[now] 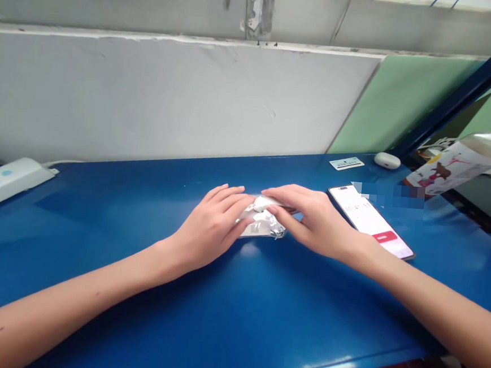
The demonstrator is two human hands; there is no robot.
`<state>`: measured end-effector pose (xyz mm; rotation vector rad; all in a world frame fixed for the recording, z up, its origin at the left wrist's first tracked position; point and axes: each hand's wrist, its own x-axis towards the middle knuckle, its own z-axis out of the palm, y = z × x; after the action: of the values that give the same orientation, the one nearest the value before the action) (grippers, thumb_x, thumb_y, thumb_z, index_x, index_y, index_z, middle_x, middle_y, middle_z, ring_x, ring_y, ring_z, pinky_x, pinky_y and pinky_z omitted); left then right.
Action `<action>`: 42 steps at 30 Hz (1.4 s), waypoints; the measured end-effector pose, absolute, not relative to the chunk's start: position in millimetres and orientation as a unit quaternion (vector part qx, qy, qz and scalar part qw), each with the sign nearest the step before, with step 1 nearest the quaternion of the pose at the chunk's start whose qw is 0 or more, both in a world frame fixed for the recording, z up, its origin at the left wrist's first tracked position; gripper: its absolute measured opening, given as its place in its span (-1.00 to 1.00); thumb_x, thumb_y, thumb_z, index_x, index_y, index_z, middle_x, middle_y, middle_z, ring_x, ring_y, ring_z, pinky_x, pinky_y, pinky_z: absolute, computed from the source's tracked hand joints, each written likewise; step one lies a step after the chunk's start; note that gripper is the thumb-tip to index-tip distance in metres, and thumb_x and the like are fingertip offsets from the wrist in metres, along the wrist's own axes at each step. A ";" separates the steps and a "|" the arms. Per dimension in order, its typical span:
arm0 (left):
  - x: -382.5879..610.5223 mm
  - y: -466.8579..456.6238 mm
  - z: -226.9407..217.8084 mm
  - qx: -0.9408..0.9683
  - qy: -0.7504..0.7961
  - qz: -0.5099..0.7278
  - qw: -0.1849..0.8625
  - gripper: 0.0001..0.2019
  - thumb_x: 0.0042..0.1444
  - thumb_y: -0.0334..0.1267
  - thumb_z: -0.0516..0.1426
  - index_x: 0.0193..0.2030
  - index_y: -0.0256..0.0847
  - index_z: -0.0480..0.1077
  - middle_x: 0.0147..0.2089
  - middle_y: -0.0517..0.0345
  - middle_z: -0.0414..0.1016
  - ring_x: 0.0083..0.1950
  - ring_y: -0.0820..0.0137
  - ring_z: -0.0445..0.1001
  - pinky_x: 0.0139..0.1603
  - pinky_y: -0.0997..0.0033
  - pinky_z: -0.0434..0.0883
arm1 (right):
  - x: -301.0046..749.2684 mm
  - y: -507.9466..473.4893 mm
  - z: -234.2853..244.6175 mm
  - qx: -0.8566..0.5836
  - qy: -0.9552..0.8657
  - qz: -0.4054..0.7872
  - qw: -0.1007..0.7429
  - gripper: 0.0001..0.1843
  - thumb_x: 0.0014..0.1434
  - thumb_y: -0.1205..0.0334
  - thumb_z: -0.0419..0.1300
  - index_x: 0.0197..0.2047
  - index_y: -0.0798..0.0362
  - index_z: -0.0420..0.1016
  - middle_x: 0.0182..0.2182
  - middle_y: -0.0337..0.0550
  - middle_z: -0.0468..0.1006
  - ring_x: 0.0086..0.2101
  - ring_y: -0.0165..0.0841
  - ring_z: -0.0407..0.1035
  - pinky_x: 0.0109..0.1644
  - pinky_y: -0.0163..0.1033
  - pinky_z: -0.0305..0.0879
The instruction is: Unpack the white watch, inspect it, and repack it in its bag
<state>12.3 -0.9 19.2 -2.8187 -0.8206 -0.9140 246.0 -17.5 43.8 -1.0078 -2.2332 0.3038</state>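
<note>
Near the middle of the blue desk [228,296] lies a small white packet in crinkled, shiny clear plastic [261,228]. My left hand [210,224] closes on its left side, thumb at the near edge and fingers over the top. From the right, my right hand [311,217] pinches a white bunched part [263,203] at the top of the packet between thumb and fingers. Both hands partly cover the packet, so its full shape and contents are hidden.
Right of my right hand lies a lit phone [366,216]. Behind it are a card [347,163] and a white earbud case [387,160]. A labelled bottle [464,161] leans at the right. A white power strip [14,183] lies at the left; a wall [171,99] bounds the desk's back.
</note>
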 end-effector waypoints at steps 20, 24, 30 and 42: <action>29.6 -24.8 60.0 -0.566 -0.396 -0.377 -0.617 -0.69 0.34 -0.04 0.11 -0.10 -0.26 0.50 -0.26 0.03 0.65 -0.30 0.24 0.66 -0.19 0.30 0.56 | 204.0 31.0 52.6 -0.282 -0.537 0.634 0.479 -0.63 0.12 -0.11 0.35 -0.17 0.01 0.61 -0.24 -0.15 0.67 -0.51 -0.48 0.29 -0.32 -0.27 0.35; 33.9 -26.6 57.4 -0.518 -0.361 -0.329 -0.702 -0.63 0.27 0.01 0.19 -0.09 -0.31 0.53 -0.23 -0.04 0.65 -0.27 0.22 0.65 -0.13 0.24 0.56 | 204.6 30.0 39.8 -0.323 -0.516 0.652 0.452 -0.60 0.19 -0.16 0.26 -0.20 0.01 0.63 -0.24 -0.13 0.66 -0.38 -0.40 0.44 -0.28 -0.28 0.36; 36.1 -30.0 50.4 -0.487 -0.342 -0.271 -0.757 -0.69 0.31 -0.11 0.18 0.03 -0.30 0.50 -0.16 -0.06 0.64 -0.18 0.24 0.65 -0.05 0.22 0.56 | 205.3 25.9 34.2 -0.263 -0.492 0.720 0.413 -0.56 0.30 -0.16 0.13 -0.12 0.02 0.61 -0.09 -0.04 0.65 -0.08 -0.24 0.50 0.06 -0.12 0.40; 37.6 -30.8 40.9 -0.399 -0.328 -0.276 -0.811 -0.74 0.38 -0.21 0.08 -0.01 -0.37 0.46 -0.10 -0.22 0.64 -0.08 0.12 0.65 0.00 0.11 0.54 | 203.7 22.1 36.0 -0.214 -0.477 0.768 0.370 -0.54 0.37 -0.11 -0.03 0.02 -0.01 0.52 0.06 -0.04 0.61 0.09 -0.17 0.46 0.21 0.03 0.34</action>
<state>37.6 -30.8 40.9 -3.4292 -2.8174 -2.3709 203.7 22.1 36.0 -0.5493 -1.2231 1.9702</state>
